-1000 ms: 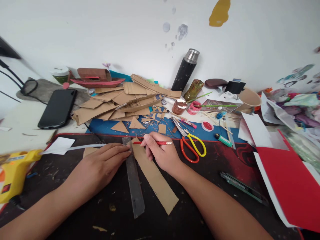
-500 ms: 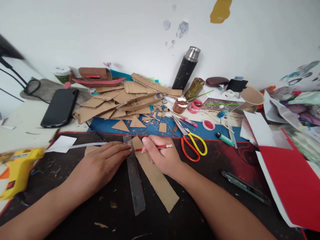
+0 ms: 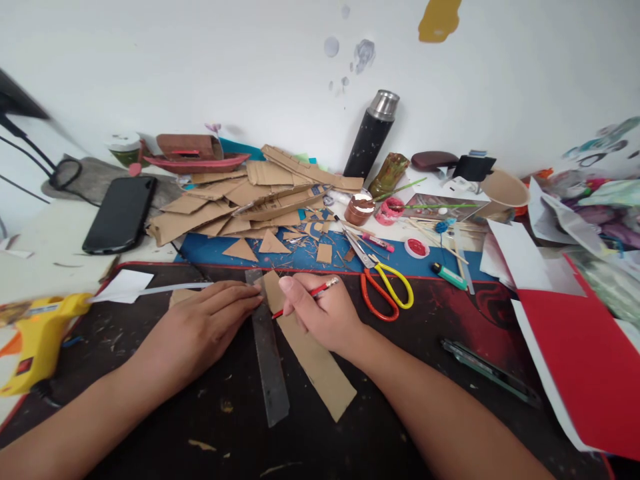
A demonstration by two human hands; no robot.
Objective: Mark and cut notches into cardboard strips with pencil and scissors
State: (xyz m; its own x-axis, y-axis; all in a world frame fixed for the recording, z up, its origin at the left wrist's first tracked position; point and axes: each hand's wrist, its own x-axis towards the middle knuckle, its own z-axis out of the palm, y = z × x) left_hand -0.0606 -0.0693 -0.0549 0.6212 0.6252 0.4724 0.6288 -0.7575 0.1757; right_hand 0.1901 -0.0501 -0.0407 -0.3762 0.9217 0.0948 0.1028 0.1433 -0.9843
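My left hand (image 3: 207,320) lies with its fingers together, their tips pressed on the upper part of a dark metal ruler (image 3: 271,380). A cardboard strip (image 3: 320,370) slants beside the ruler, its top end touching or under the ruler's edge. My right hand (image 3: 320,310) is closed on a red pencil (image 3: 323,288) over the strip, and the pencil's tip points down-left near the ruler's right edge. Red and yellow scissors (image 3: 383,283) lie just beyond my right hand.
Cardboard scraps (image 3: 215,207) are piled at the back. A yellow glue gun (image 3: 43,340) and a phone (image 3: 120,215) lie on the left. A utility knife (image 3: 490,373) and a red sheet (image 3: 580,353) are at the right. A black flask (image 3: 370,140) stands behind the paint jars (image 3: 360,208).
The pencil's tip has moved down a little along the ruler's edge, and the pencil is tilted more steeply. My left hand holds nearly the same place.
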